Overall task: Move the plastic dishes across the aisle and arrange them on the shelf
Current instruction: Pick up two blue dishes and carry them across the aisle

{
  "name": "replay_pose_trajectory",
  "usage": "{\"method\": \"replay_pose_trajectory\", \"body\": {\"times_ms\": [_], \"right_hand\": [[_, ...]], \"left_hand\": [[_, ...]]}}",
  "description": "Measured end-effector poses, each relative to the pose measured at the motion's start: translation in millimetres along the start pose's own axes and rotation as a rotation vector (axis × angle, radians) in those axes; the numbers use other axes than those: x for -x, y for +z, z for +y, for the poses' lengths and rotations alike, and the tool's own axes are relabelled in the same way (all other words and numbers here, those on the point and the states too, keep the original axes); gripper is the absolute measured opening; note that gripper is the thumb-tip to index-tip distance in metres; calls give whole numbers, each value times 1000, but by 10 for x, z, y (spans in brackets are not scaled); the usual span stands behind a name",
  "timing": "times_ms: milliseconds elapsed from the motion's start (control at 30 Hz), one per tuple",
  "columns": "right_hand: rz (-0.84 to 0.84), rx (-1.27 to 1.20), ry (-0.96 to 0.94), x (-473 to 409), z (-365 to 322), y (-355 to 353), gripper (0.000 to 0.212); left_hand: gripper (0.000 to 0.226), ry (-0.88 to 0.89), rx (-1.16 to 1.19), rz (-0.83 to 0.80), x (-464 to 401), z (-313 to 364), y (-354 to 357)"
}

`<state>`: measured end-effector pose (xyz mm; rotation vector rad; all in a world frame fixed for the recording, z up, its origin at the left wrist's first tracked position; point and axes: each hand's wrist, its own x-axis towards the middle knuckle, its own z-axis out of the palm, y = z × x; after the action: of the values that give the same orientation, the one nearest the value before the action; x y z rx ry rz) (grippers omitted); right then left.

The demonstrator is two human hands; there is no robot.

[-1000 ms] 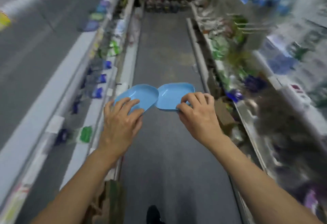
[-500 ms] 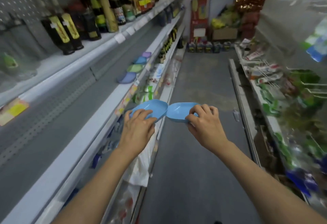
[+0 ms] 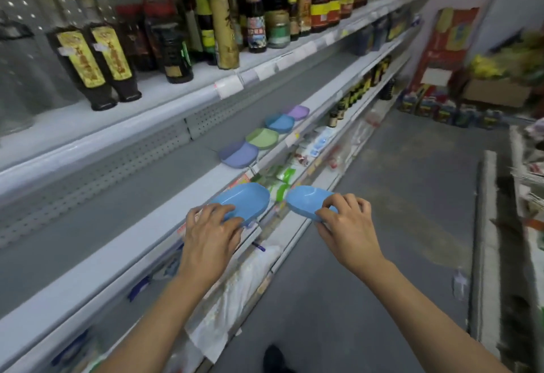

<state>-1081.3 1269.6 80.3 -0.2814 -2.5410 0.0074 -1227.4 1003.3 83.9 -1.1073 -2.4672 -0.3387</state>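
Note:
My left hand (image 3: 210, 232) grips the near rim of a light blue plastic dish (image 3: 245, 200), held over the front edge of the grey middle shelf (image 3: 117, 234). My right hand (image 3: 347, 225) holds a second light blue dish (image 3: 304, 200) just to the right, over the aisle. The two dishes are a small gap apart. Farther along the same shelf sits a row of dishes: a purple-blue one (image 3: 240, 153), a green one (image 3: 262, 138), a blue one (image 3: 279, 123) and a lilac one (image 3: 298, 112).
Dark sauce bottles (image 3: 97, 63) line the upper shelf above. Packaged goods (image 3: 279, 178) fill the lower shelves. The grey aisle floor (image 3: 397, 210) runs to boxes (image 3: 441, 107) at the far wall. Another shelf unit (image 3: 527, 181) stands at the right.
The view has swung left from the aisle towards the shelves. Both hands, each still holding its dish, have come closer to the middle shelf, and the dishes have drawn slightly apart.

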Motion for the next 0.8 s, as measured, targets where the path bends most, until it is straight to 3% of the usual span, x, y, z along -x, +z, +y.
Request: {"method": "replay_pose_trajectory", "body": {"times_ms": [267, 467, 633, 800], "right_hand": [[-100, 21, -47, -1406, 1209, 1249, 15], [-110, -22, -46, -2487, 1861, 1908, 15], [-93, -105, -195, -3450, 2174, 2634, 18], [-98, -122, -387, -4366, 2291, 3347, 14]], "left_hand": [[17, -99, 1, -9, -1655, -160, 1363], [20, -136, -24, -45, -2933, -290, 1795], [28, -226, -104, -23, -3439, -467, 2138], [26, -464, -216, -26, -3654, -456, 2424]]}}
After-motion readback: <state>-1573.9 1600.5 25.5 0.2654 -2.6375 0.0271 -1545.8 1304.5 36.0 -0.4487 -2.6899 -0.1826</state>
